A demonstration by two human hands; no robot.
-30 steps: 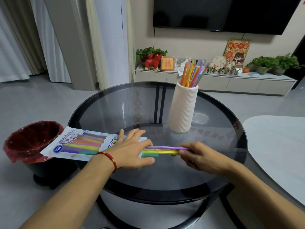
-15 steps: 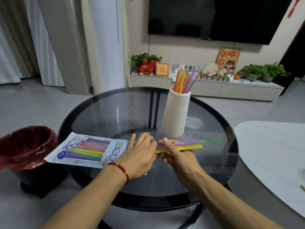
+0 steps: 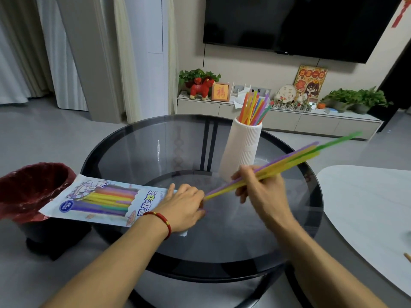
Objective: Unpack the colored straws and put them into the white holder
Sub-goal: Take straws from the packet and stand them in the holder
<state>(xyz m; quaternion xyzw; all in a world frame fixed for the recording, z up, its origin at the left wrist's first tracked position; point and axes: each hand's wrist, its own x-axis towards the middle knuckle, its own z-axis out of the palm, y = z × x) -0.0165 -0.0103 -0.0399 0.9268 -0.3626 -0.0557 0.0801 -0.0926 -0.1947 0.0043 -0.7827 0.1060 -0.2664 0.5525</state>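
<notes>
The straw pack, a flat printed bag with several colored straws inside, lies on the round glass table, its left end over the edge. My left hand presses flat on the pack's open right end. My right hand grips a bunch of purple, yellow and green straws, fully out of the pack and tilted up to the right. The ribbed white holder stands just behind my right hand with several straws upright in it.
A bin with a red liner stands on the floor left of the table, under the pack's end. A white table sits at the right. A TV console with plants and ornaments lines the far wall.
My right hand has pulled the bunch of straws clear of the pack and swung it up to the right, near the holder. My left hand stays on the pack.
</notes>
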